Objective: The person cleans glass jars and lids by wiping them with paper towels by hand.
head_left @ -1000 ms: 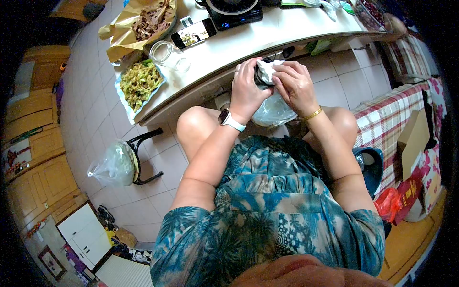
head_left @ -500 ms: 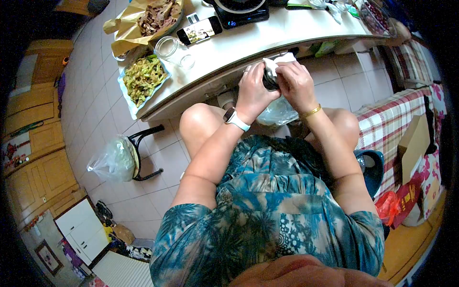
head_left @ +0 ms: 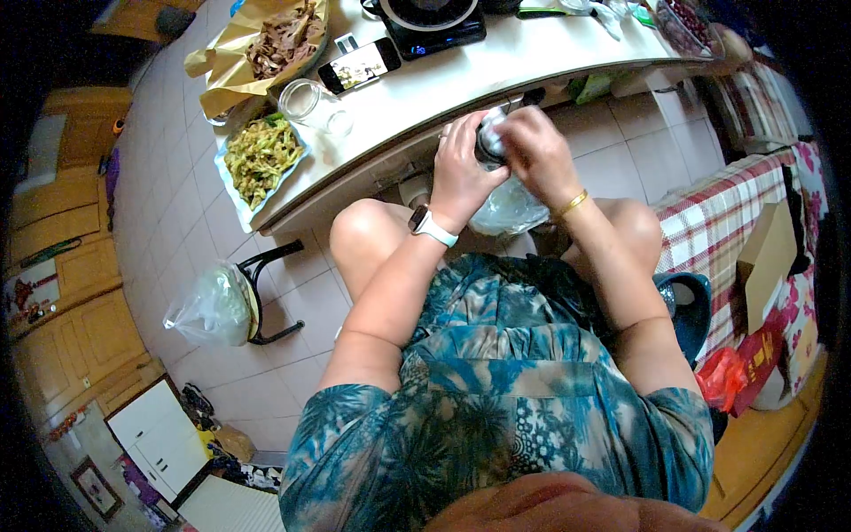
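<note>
My left hand (head_left: 461, 173), with a white-banded watch at the wrist, is wrapped round a small dark jar-like object (head_left: 487, 146) in front of the table edge. My right hand (head_left: 539, 158), with a gold bracelet, is blurred by motion at the object's right side. Its fingers are bent around a white cloth or tissue (head_left: 495, 122) that touches the object's top. Below both hands, a clear plastic bag (head_left: 510, 208) shows between my knees.
On the table (head_left: 425, 93) are a plate of green food (head_left: 261, 160), meat on brown paper (head_left: 284, 44), a glass jar (head_left: 301, 99), a phone (head_left: 360, 66) and a cooker (head_left: 434, 40). A stool holds a bagged item (head_left: 217, 306) at left.
My right hand has shifted and blurred over the object, and less of the white cloth shows. My left hand keeps its hold. The whole view has moved slightly.
</note>
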